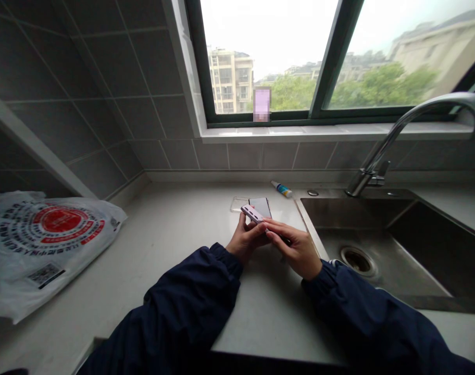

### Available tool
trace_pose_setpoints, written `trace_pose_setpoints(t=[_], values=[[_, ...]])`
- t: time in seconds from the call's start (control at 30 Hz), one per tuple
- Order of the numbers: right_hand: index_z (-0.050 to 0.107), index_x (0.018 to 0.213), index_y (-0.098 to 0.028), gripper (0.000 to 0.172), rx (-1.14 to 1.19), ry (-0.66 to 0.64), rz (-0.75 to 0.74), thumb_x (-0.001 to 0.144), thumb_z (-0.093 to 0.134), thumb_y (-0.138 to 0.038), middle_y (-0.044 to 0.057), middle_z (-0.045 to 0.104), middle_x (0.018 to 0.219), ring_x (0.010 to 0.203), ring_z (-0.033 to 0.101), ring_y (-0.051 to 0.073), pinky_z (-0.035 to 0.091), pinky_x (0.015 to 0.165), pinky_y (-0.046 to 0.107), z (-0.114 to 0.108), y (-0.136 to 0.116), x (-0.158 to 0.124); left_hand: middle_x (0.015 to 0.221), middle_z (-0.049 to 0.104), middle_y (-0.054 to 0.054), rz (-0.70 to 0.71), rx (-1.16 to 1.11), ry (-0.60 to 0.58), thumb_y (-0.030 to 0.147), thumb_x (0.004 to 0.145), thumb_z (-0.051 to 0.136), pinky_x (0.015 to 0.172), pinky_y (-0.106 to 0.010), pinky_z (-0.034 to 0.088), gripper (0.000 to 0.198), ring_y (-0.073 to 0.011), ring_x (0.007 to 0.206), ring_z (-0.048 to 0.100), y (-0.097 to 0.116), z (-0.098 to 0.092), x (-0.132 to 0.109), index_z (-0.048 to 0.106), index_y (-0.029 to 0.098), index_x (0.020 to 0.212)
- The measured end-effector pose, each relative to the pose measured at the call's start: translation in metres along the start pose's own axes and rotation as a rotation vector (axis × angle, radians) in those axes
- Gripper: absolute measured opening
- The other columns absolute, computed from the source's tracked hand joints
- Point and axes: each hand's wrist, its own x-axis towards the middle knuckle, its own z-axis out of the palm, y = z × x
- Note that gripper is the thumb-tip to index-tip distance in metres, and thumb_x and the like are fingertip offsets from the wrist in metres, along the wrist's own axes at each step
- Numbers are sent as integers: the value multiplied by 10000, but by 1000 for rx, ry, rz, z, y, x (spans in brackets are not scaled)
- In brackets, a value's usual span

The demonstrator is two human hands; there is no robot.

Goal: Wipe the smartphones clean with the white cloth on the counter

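Note:
A smartphone (253, 212) with a pale pinkish back and dark camera lenses is held tilted above the counter. My left hand (245, 238) is closed around its near left side from below. My right hand (294, 244) grips its right end, with the thumb and fingers along the edge. Part of the phone is covered by my fingers. Just behind my hands lies a flat grey rectangle with a dark border (262, 207), partly hidden by the phone. A clear, thin phone case (237, 204) lies beside it on the left.
A white tube with a blue and yellow label (282, 188) lies behind on the white counter (175, 229). To the right are a steel sink (401, 265) and curved faucet (394, 130). A plastic bag with red print (85, 237) sits at left. A window sill (300, 134) runs behind.

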Motion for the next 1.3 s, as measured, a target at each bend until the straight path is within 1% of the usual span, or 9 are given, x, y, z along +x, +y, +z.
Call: trace_pose_setpoints(t=[0.27, 0.43, 0.6, 0.73, 0.83, 0.93, 1.07, 1.17, 1.3], values=[[710, 1323, -275, 362, 22, -35, -25, 978, 639, -361, 66, 671, 1395, 1317, 634, 281, 479, 1170, 502, 1, 4, 0, 1219, 666, -77, -8, 9, 6, 392, 703, 917, 848, -400, 594, 831, -213, 971, 714, 0, -1, 0, 411, 319, 1358], [731, 1292, -281, 342, 5, -21, -9, 987, 621, -390, 64, 703, 1352, 1282, 662, 283, 492, 1157, 508, -2, 1, 1, 1188, 691, -46, 33, -46, 43, 402, 702, 915, 878, -427, 588, 726, -197, 909, 725, 7, -1, 1, 463, 319, 1264], [759, 1248, -269, 342, 32, 11, -5, 1019, 566, -434, 71, 735, 1309, 1258, 679, 277, 514, 1133, 482, -5, -3, 1, 1143, 706, -33, 71, -118, 72, 451, 740, 881, 901, -476, 586, 631, -225, 917, 737, 10, -6, 6, 499, 318, 1224], [735, 1290, -266, 380, 51, -29, -37, 1041, 518, -454, 79, 712, 1348, 1292, 655, 281, 494, 1149, 496, -6, -3, 0, 1128, 704, -40, 71, -122, 65, 446, 751, 876, 928, -458, 577, 599, -222, 950, 725, 9, -6, 5, 521, 301, 1212], [676, 1373, -269, 428, 52, -111, -80, 1040, 508, -479, 79, 635, 1446, 1377, 579, 291, 439, 1192, 519, -6, 1, -1, 1137, 697, -41, 33, -80, 11, 433, 752, 876, 901, -414, 580, 641, -216, 961, 717, 6, -5, 3, 511, 317, 1267], [580, 1471, -267, 497, 34, -188, -129, 1037, 503, -497, 77, 529, 1546, 1453, 486, 296, 382, 1226, 521, -6, 4, -2, 1143, 688, -40, -31, -26, -61, 430, 756, 871, 811, -367, 593, 725, -193, 881, 719, 3, -7, 3, 474, 340, 1355], [401, 1591, -252, 629, 18, -280, -180, 1039, 461, -547, 64, 348, 1660, 1549, 307, 284, 279, 1274, 503, -6, 5, -2, 1183, 684, -64, -85, 47, -121, 451, 708, 899, 707, -308, 579, 888, -176, 796, 710, 0, -12, 4, 437, 372, 1462], [258, 1643, -251, 723, 9, -315, -201, 1032, 432, -596, 47, 197, 1714, 1590, 163, 274, 187, 1299, 493, -5, 5, -3, 1301, 651, -92, -110, 91, -156, 478, 686, 907, 686, -299, 574, 919, -194, 832, 715, -3, -15, 4, 462, 395, 1485], [153, 1664, -262, 775, -14, -324, -206, 1028, 418, -616, 39, 94, 1738, 1604, 89, 279, 131, 1305, 507, -4, 7, -4, 1341, 637, -100, -107, 117, -185, 478, 679, 914, 732, -311, 573, 877, -199, 873, 712, -9, -18, 5, 528, 381, 1460]])
